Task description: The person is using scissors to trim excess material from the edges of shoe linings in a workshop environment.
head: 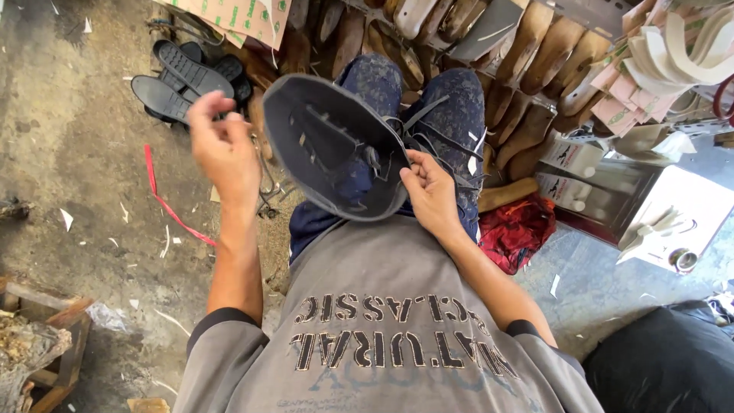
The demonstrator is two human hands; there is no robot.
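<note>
The shoe upper point(336, 149) lies on my lap, threads loose, right hand point(430, 191) fingers pinching its edge, left hand point(223, 145) raised, fingers curled together on nothing I can see.

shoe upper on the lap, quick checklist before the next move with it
1. Dark shoe upper resting on the knees, opening facing up: ok.
2. Right hand gripping the upper's near edge by the laces: ok.
3. Left hand raised beside the upper, not touching it: ok.
4. Anything held in the left fingers: cannot tell.
5. Laces lying loose across the knee, not tidy: not ok.
6. Black soles on the floor near the left hand: ok.
</note>
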